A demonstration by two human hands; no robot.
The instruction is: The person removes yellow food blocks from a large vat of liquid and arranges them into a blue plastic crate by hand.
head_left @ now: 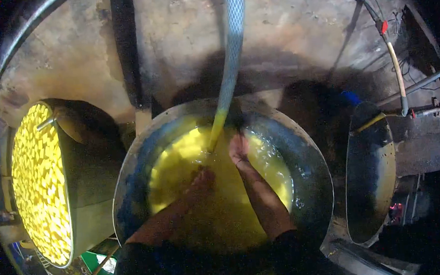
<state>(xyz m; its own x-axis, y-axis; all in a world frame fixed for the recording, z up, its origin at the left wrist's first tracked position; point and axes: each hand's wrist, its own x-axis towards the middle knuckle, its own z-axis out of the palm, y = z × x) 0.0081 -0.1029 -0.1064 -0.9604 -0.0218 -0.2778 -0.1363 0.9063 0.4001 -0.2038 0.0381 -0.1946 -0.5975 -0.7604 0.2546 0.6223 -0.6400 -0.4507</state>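
In the middle stands a large round vat [315,152] holding yellowish liquid [219,208]. My left hand [205,177] is low in the vat at the liquid, dim and smeared, so its fingers do not show clearly. Higher and to the right, my right hand [239,147] is just beside the lower end of a clear braided hose [232,41]. Its fingers are blurred, and I see nothing held in it. The hose hangs from above, and its yellow-tinted end reaches into the liquid. Brighter yellow patches show near the vat's far side, and ripples at its right.
At the left, a tilted-looking vat [92,185] is full of small yellow blocks [39,184]. Another vat [368,179] stands at the right, with a pipe [396,71] above it. A stained wall [188,33] rises behind. A green container [94,263] sits low at the left.
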